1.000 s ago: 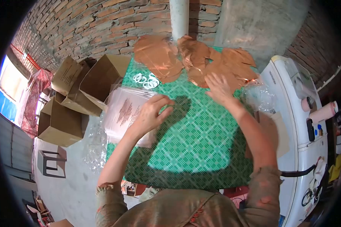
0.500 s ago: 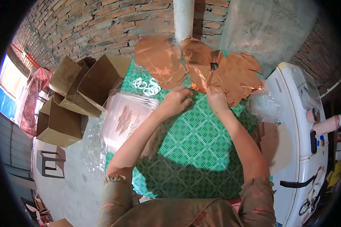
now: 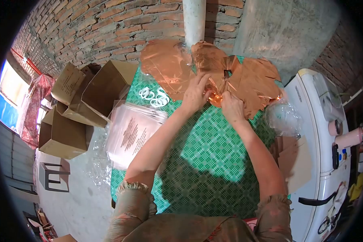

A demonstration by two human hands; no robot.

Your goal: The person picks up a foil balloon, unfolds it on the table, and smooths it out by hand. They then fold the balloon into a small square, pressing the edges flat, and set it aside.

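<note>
Crumpled copper-coloured foil (image 3: 256, 82) lies across the far side of the green patterned table (image 3: 209, 149). My left hand (image 3: 195, 94) rests against its near middle part, thumb and fingers bent around the foil. Just to the right, my right hand (image 3: 232, 105) pinches the foil's near edge. Left of my left hand are white rings (image 3: 160, 98) and a stack of clear printed plastic bags (image 3: 130, 131). Another copper piece (image 3: 165, 66) spreads out at the back left.
Open cardboard boxes (image 3: 105, 90) stand left of the table. A white fridge (image 3: 310, 117) lies along the right side, with clear plastic (image 3: 284, 117) near the table's right edge. A white pipe (image 3: 194, 22) rises behind the foil.
My left hand has moved up and right onto the foil. My right hand has shifted slightly down, and the foil between the hands is more bunched.
</note>
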